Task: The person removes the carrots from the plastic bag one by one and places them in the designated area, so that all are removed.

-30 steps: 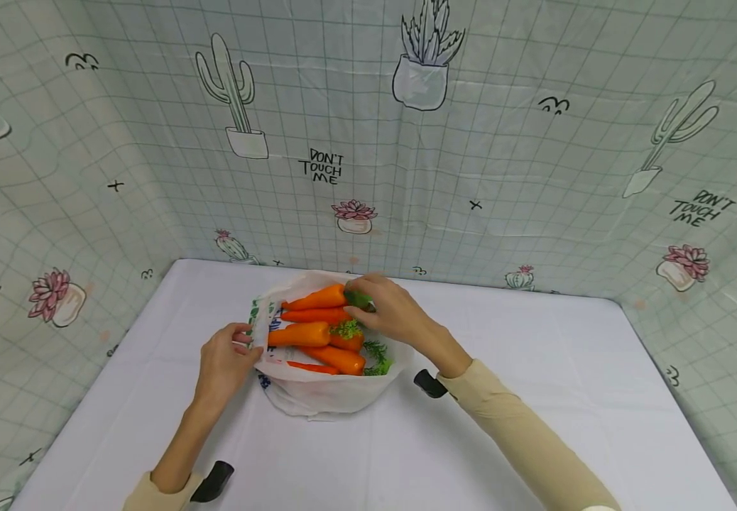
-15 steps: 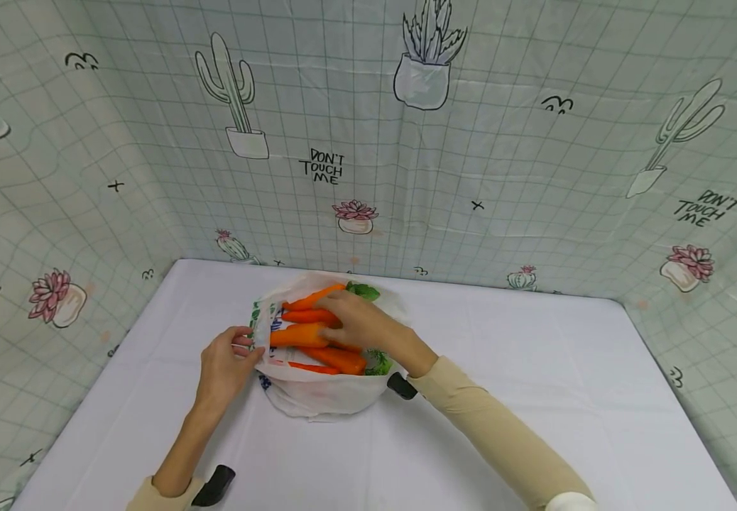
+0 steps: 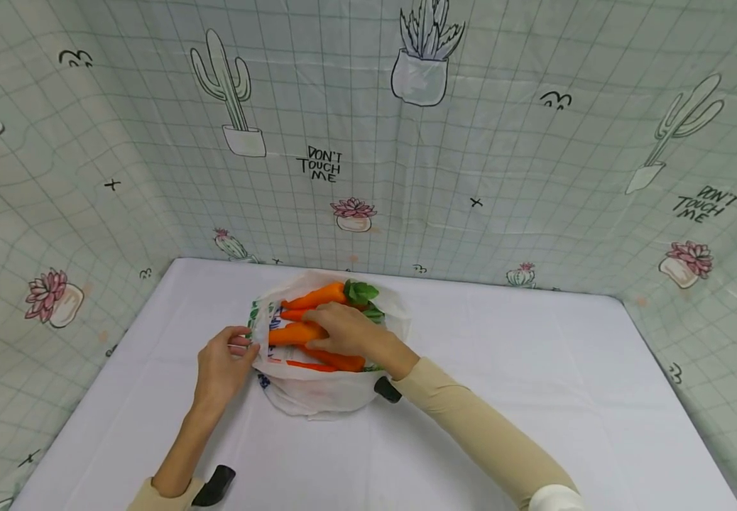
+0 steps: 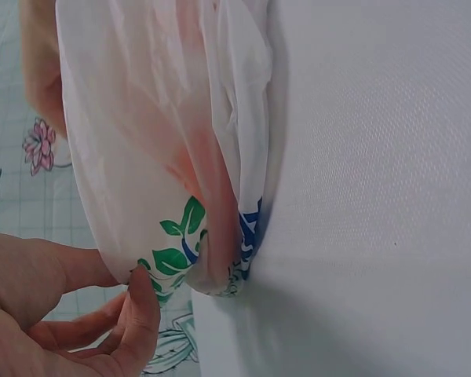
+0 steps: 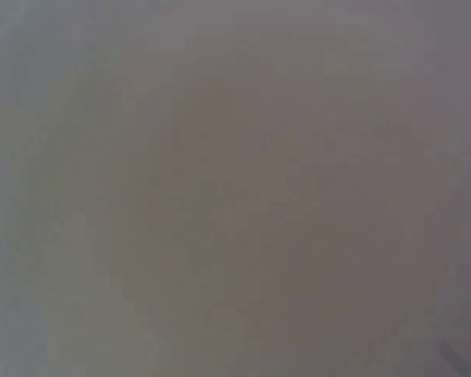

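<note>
A white plastic bag (image 3: 324,394) lies with its mouth facing up, several orange carrots inside. My left hand (image 3: 224,362) pinches the bag's left rim between thumb and finger; the left wrist view shows the bag's printed side (image 4: 133,141) hanging from that pinch. My right hand (image 3: 346,330) reaches into the bag, thumb and fingers on either side of a middle carrot (image 3: 288,334) and covering its thick end. Behind it lies another carrot (image 3: 317,296) with green leaves (image 3: 361,292); in front is a further carrot (image 3: 339,360). The right wrist view is only a blur.
The bag rests on a white-covered table (image 3: 503,397), toward its back edge. A gridded curtain (image 3: 496,156) with cactus prints stands behind and at both sides. Black wrist straps hang at both cuffs.
My right hand has moved left and down from the leafy carrot top to the middle carrot, uncovering the leaves at the back. My left hand keeps its pinch on the rim.
</note>
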### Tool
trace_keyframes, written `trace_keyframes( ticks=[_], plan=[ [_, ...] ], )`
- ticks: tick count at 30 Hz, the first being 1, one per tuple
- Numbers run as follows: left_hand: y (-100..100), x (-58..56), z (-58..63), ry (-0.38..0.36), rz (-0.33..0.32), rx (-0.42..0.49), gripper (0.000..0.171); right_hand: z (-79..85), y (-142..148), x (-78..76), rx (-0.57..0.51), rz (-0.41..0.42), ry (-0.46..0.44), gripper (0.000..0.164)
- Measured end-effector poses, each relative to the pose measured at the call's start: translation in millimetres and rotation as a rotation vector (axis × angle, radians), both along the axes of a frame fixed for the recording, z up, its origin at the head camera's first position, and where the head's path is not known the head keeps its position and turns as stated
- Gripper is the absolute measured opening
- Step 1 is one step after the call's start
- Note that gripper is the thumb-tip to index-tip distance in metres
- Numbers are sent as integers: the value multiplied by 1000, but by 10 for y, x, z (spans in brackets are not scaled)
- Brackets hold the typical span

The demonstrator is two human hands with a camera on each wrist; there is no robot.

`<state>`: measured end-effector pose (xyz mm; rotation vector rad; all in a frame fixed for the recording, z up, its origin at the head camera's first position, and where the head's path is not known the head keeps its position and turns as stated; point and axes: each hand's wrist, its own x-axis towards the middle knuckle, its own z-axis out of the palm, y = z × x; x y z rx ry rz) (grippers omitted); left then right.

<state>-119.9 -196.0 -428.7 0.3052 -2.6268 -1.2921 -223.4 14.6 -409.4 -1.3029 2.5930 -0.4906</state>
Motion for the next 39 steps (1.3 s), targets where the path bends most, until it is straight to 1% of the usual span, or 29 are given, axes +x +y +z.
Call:
trace_keyframes(
  ticks=[8,15,18,21,23,25,31,36,39],
  plan=[
    [-7,14,20,-19,8,-3,34,25,57,7,-1,-7,33,35],
    [-12,17,31,-21,11,6,34,91,152,24,11,-39,23,38],
    [-12,17,30,-22,9,8,34,115,200,38,-9,-50,18,31],
    [-12,19,26,-15,10,2,34,129,255,50,-41,-47,50,20],
    [-13,21,25,-11,10,-4,34,137,297,58,-66,-38,73,17],
    [-12,24,26,-10,12,-10,34,151,350,72,-85,-39,78,20],
    [-2,23,47,-12,10,-13,34,236,553,122,-138,-87,14,42],
    [1,26,58,-20,12,-15,34,283,695,123,-211,-87,27,43],
    [-1,31,57,-19,13,-17,35,298,780,121,-266,-97,12,42]
  ],
)
